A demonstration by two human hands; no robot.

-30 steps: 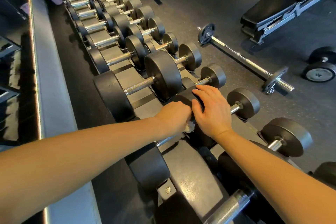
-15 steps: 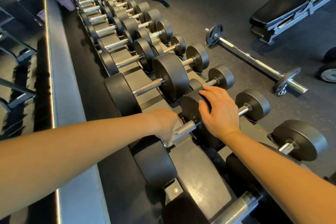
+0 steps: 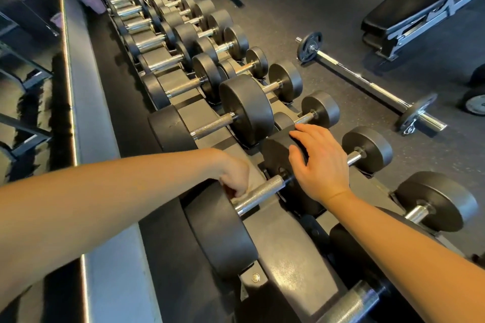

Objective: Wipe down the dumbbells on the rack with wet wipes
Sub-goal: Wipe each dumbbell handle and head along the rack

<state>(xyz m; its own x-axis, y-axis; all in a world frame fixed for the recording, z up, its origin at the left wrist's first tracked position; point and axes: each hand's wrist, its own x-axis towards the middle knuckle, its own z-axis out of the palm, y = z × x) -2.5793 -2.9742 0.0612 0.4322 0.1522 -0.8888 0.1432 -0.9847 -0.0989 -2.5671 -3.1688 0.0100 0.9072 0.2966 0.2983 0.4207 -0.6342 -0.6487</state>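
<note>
Head view: our left hand (image 3: 236,178) curls round the wipe (image 3: 250,185) on the handle (image 3: 262,193) of the racked dumbbell (image 3: 275,156), our right hand (image 3: 320,162) lies flat on it; slack bracing might let it roll.

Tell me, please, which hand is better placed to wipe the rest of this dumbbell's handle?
Left, I would judge. The left hand grips the wet wipe at the left end of the handle. The right hand holds no wipe; it rests open on the front weight head, steadying it.

Gym: long dumbbell rack (image 3: 288,249), barbell (image 3: 367,81) on rubber floor (image 3: 301,8), weight bench (image 3: 420,5)
</note>
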